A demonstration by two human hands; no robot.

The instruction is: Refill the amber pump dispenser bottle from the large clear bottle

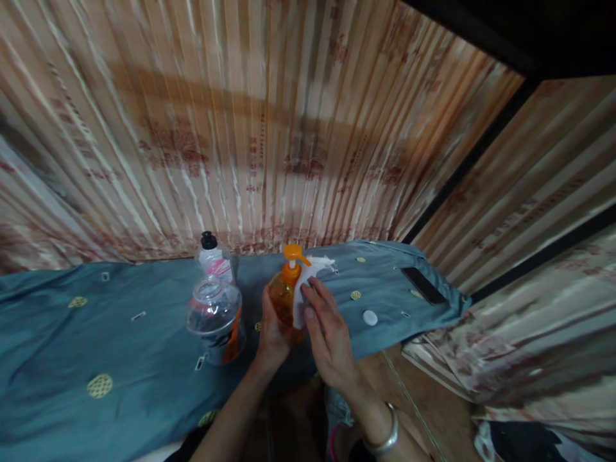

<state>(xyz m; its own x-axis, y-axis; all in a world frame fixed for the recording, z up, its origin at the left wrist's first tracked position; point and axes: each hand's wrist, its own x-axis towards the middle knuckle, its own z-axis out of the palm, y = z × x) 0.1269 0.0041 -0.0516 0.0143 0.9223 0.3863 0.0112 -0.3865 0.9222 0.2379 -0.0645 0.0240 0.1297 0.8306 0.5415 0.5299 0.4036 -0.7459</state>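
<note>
Head view of a surface draped in a blue-grey cloth (120, 333), backed by a striped curtain (269, 128). Three containers stand on the cloth: one orange pump bottle (285, 292) at centre, one clear bottle with a black cap (214, 260) behind and to its left, and one clear lidless bottle (215, 317) in front of that. Two small items lie further right: one white round cap (370, 317) and one dark flat phone-like slab (423, 285). Two hands are present. The left hand (272, 327) wraps the orange pump bottle's left side, fingers curled round the body. The right hand (330, 333) presses one white tissue (308, 282) flat against the bottle's right side, fingers extended and close together; a silver bangle (385, 436) circles its wrist. The bottle's lower part is hidden by both hands. Motion blur smears the curtain's printed pattern and the label on the lidless bottle beyond reading. The forearms are cut off by the lower frame edge.
</note>
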